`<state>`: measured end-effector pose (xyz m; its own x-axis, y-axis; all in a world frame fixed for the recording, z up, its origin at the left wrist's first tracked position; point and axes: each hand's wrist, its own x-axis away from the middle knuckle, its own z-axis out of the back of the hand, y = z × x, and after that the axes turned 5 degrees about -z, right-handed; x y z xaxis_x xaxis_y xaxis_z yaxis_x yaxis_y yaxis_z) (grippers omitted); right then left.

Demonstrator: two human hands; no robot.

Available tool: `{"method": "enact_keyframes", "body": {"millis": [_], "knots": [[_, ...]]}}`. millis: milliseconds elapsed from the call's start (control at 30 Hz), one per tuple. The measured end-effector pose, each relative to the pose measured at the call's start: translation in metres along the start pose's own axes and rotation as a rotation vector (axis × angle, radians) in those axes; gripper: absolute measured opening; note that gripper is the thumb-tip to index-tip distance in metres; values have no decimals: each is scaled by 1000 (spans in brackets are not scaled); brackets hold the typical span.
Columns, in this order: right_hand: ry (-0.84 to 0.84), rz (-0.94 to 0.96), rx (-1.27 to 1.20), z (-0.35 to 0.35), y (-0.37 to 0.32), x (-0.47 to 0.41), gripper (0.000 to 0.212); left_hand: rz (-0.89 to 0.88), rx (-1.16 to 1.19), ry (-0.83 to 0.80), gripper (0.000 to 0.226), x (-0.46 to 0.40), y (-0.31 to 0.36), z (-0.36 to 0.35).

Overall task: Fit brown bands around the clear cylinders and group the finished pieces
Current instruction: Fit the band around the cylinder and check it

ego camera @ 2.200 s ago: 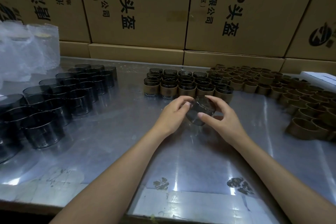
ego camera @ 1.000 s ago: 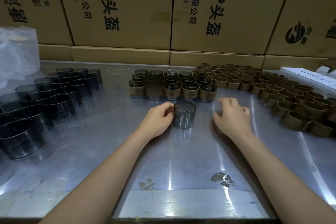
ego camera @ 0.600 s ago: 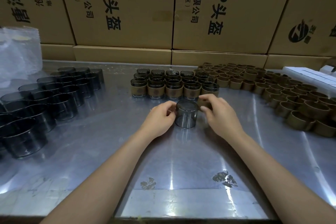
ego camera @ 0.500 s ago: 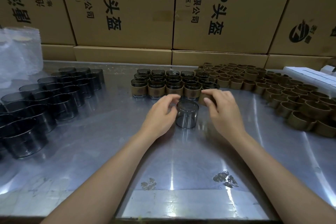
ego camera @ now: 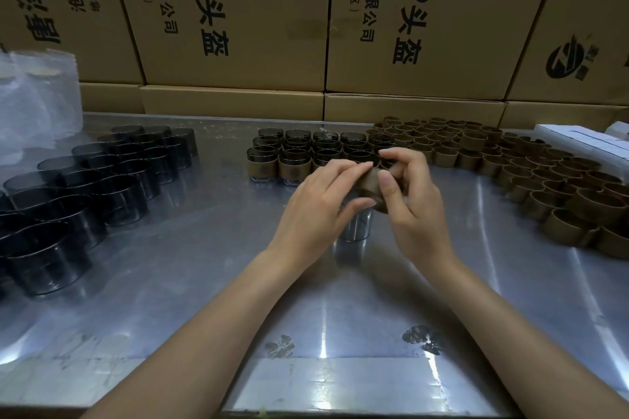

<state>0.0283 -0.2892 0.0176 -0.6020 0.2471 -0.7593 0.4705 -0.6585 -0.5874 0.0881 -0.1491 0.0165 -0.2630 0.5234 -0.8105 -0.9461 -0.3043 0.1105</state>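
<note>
Your left hand (ego camera: pixel 316 207) and right hand (ego camera: pixel 413 201) both pinch brown band (ego camera: pixel 371 185), held atop clear cylinder (ego camera: pixel 355 226) standing on table (ego camera: pixel 204 282) mid-front. Finished banded pieces (ego camera: pixel 292 160) grouped just behind your hands. Loose bands (ego camera: pixel 510 163) spread right, bare cylinders (ego camera: pixel 85 180) left. Cardboard boxes (ego camera: pixel 238 27) behind.

A smoky clear cylinder (ego camera: pixel 355 226) stands upright on the metal table (ego camera: pixel 204 282); a brown band (ego camera: pixel 372 185) sits tilted at its top, seemingly only partly on, just before the banded group (ego camera: pixel 289 160).
</note>
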Motion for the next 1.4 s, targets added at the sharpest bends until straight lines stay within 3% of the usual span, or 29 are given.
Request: {"method": "enact_keyframes", "body": {"millis": [200, 367, 533, 700, 867, 900, 1000, 1100, 1200, 1400], "knots": [[-27, -11, -55, -3, -2, 4, 27, 240, 256, -57, 41, 4, 1, -8], [-185, -159, -36, -6, 4, 6, 37, 486, 418, -7, 60, 8, -9, -16], [-212, -230, 6, -13, 14, 6, 40, 626, 539, -116, 61, 10, -12, -20], [-215, -313, -80, -15, 18, 5, 34, 681, 578, -227, 28, 11, -8, -21], [-258, -411, -151, -17, 17, 8, 35, 669, 648, -268, 69, 13, -8, -23], [-288, -449, -148, -18, 18, 9, 39, 666, 634, -274, 71, 13, -9, -24], [-435, -550, -57, -15, 22, 8, 83, 662, 562, -295, 63, 13, -10, -26], [-519, -568, 11, -13, 23, 8, 84, 631, 567, -283, 61, 12, -10, -26], [-481, -598, -3, -16, 23, 7, 85, 668, 606, -292, 70, 12, -7, -26], [-349, -712, -275, -21, 14, 3, 88, 727, 785, -329, 93, 8, 1, -24]]}}
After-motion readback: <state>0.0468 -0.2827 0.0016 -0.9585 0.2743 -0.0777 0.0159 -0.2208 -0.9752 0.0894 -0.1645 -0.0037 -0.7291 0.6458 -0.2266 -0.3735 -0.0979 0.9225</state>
